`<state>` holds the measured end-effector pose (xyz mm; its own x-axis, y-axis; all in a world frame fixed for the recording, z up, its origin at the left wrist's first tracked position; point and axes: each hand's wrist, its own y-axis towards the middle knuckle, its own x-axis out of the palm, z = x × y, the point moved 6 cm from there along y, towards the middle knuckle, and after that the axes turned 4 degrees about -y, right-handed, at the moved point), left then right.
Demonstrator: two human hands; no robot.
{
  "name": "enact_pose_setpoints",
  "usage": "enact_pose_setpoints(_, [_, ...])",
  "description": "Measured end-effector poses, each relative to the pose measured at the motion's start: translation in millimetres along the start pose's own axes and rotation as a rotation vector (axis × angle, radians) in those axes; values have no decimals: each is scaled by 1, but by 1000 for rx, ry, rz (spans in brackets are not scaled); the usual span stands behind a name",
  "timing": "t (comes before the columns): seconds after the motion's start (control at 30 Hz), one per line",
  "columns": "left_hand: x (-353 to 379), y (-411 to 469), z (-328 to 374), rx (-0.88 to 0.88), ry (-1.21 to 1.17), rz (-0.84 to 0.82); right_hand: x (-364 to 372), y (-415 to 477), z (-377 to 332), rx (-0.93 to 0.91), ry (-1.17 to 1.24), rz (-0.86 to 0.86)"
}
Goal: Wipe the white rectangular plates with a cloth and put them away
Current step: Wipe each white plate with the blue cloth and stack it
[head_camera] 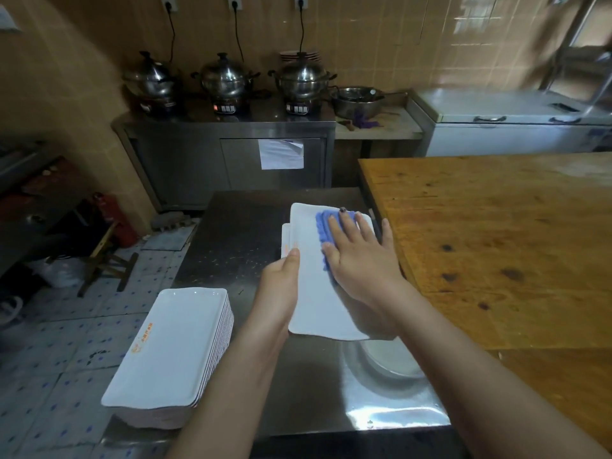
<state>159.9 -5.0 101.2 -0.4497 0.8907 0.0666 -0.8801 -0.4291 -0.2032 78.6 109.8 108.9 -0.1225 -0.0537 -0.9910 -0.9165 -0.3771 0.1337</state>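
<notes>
Two hands engage one white rectangular plate (309,293). The left hand (280,279) grips the plate's left long edge with the thumb on the upper face; its fingers are hidden beneath. The right hand (359,260) lies flat with fingers spread, pressing a blue cloth (321,226) onto the far right part of the upper face. The plate's far end lies over further white plates (285,238), of which only a left margin shows. Its near end overhangs a metal basin (384,366). The stainless steel worktop (231,246) carries these items. A stack of white rectangular plates (172,349) stands at the worktop's near left edge. A wooden table (496,243) adjoins on the right. Three lidded electric pots (228,81) stand on a steel cabinet (185,160) against the tiled wall.
</notes>
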Motion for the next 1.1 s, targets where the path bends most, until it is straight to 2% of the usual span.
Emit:
enact_pose_setpoints(0.1, [-13,5,4,5,18,50,10,-21,3,-18,-36,-37])
enact_pose_setpoints(0.2, [-21,9,3,9,0,85,21,-52,-28,-164,63,-111])
enact_pose_setpoints(0.3, [-13,9,3,-2,-21,38,14,-52,-55,-267,150,-117])
enact_pose_setpoints(0.4, [-6,7,7,-18,-62,-8,-2,-22,-38,-213,61,-51])
enact_pose_setpoints(0.53, [-14,6,7,-37,-97,-24,-6,-18,-3,-2,-8,-65])
enact_pose_setpoints(0.73, [-14,9,0,-14,-66,15,6,-51,-56,-260,197,-119])
enact_pose_setpoints(0.87, [-16,10,-2,-26,-57,-5,-5,-20,-31,-73,63,-9])
enact_pose_setpoints(0.97, [-26,13,-3,-21,-46,32,8,-34,-22,8,-2,-51])
enact_pose_setpoints(1.1, [-25,11,-9,-33,-27,41,3,-52,-45,-30,200,9])
